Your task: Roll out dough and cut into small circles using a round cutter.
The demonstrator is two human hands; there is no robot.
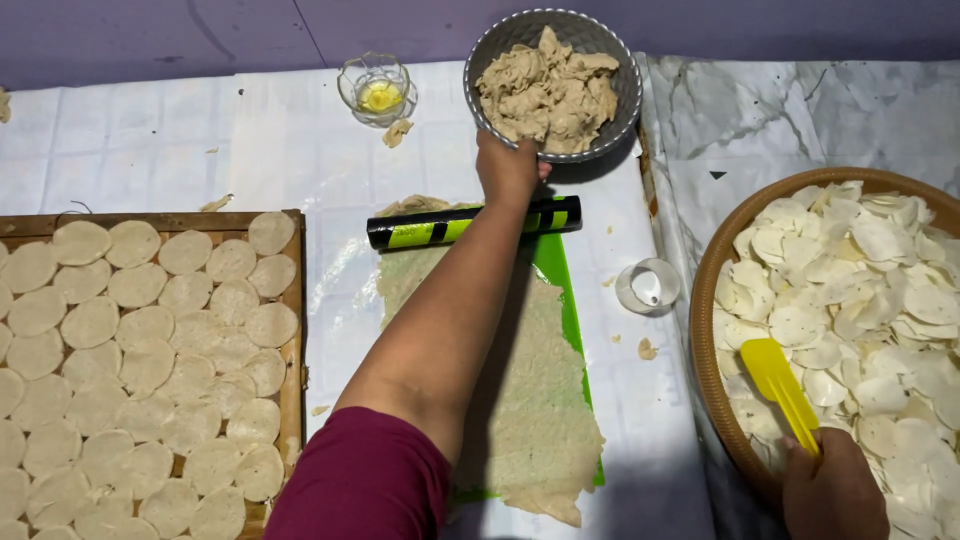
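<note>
At twelve o'clock on the table, the metal bowl [625, 100] of dough scraps [548, 88] sits touching the left hand [508, 168], whose fingers curl over its near rim and onto the dough. Just below lies the rolling pin [430, 227], long axis nine-to-three, across the rolled sheet [530, 400]. At four o'clock the right hand [832, 490], partly cut off, grips a yellow spatula [778, 378] over the basket [708, 330].
</note>
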